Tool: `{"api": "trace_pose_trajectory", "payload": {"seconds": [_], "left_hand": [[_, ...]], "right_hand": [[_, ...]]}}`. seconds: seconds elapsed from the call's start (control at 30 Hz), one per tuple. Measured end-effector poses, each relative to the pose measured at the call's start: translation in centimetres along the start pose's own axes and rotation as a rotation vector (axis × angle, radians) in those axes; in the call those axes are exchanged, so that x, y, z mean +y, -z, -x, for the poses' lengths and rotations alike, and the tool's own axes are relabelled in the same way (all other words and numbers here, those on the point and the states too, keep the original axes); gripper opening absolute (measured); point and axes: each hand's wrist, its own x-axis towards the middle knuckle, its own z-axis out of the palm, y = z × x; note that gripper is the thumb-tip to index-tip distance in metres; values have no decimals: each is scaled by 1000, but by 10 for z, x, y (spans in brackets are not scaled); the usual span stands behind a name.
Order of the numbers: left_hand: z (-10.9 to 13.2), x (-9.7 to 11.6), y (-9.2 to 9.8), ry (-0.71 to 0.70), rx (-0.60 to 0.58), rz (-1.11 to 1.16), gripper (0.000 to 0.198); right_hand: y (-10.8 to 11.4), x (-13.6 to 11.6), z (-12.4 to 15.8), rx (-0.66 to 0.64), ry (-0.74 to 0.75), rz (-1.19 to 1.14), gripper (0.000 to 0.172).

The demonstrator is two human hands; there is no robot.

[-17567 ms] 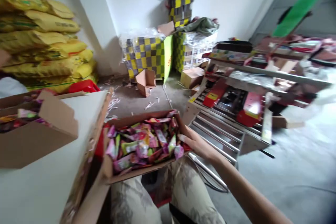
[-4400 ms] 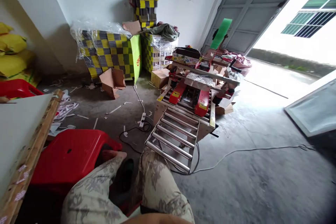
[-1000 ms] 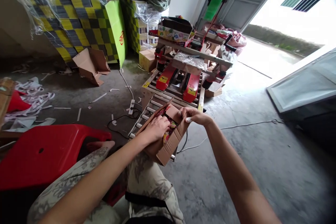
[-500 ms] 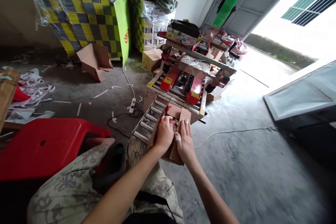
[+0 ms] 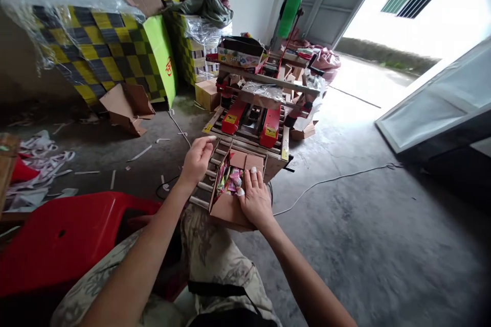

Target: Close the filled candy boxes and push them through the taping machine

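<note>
An open cardboard box [image 5: 230, 210] rests on the metal rollers [image 5: 200, 201] in front of me. Colourful wrapped packets [image 5: 230, 180] show through its opening on the left side. My right hand [image 5: 256, 195] lies with fingers stretched over the box's right flap, with white tape on the thumb and a fingertip. To the left of the box, my left hand [image 5: 198, 159] is raised above the rollers, its fingers curled and the index finger pointing forward. Whether anything is between those fingers is too small to tell.
Beyond the box is a sealing machine [image 5: 270, 132] with red guides. A red stool [image 5: 76, 230] stands at the left. Checkered cartons [image 5: 123, 51] are stacked behind. A cable [image 5: 326, 182] crosses the floor at the right; scraps lie at the left.
My left hand has moved off the box to the left, uncovering the packets. The right hand remains on the right flap, its fingers more spread. The camera view has shifted.
</note>
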Motion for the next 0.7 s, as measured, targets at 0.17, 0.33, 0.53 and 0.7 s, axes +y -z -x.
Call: {"api": "trace_pose_trajectory", "payload": {"seconds": [0.17, 0.33, 0.53, 0.7], "left_hand": [[-8, -40, -51, 102, -415, 51, 55], [29, -16, -80, -79, -570, -508, 52], [30, -11, -86, -101, -522, -840, 49], [15, -15, -103, 10, -384, -863, 50]], "right_hand": [[-8, 11, 0, 98, 74, -187, 59], [-13, 21, 5, 249, 44, -598, 50], [-8, 17, -7, 167, 101, -464, 52], [3, 33, -26, 5, 188, -386, 56]]}}
